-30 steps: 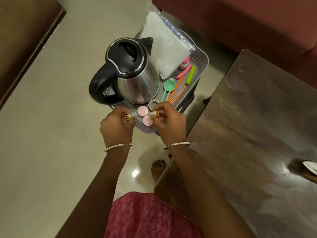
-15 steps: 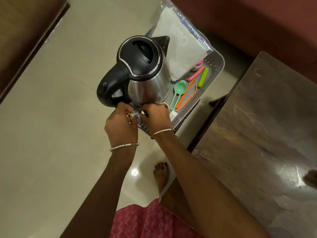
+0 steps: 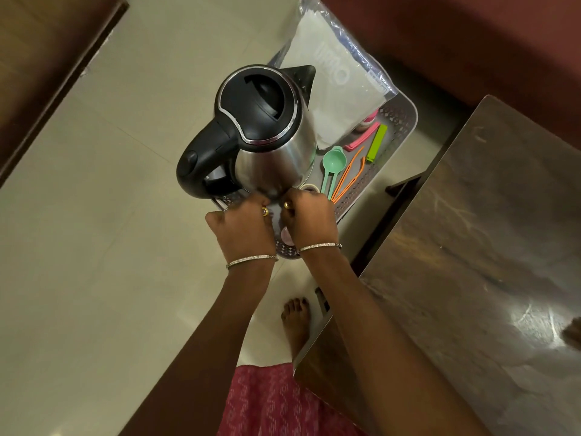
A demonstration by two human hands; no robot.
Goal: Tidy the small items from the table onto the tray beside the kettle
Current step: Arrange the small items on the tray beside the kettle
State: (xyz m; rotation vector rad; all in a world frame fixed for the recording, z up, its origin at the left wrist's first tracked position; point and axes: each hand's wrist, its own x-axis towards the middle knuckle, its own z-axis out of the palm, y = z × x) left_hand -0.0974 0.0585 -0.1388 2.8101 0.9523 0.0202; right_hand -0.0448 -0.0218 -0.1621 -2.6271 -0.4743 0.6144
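My left hand (image 3: 242, 225) and my right hand (image 3: 309, 218) hover close together over the near end of the grey perforated tray (image 3: 405, 121), just in front of the steel kettle (image 3: 267, 130). Each fist grips a small yellow-capped tube: one tip (image 3: 265, 211) pokes from the left hand, the other tip (image 3: 286, 205) from the right. A pink disc (image 3: 286, 236) peeks out between my wrists. On the tray lie a small ring (image 3: 309, 187), a green measuring spoon (image 3: 333, 162), an orange clip (image 3: 349, 174), a pink clip (image 3: 361, 141) and a lime clip (image 3: 377, 143).
A plastic bag of white material (image 3: 333, 89) fills the tray's far end. The dark wooden table (image 3: 471, 247) stands to the right, a red sofa (image 3: 471, 33) behind it, and brown furniture (image 3: 47, 58) at the upper left. My bare foot (image 3: 295, 316) rests on the tiled floor.
Both hands have moved forward to the kettle's base and come closer together, still gripping the tubes. They now cover most of the pink discs.
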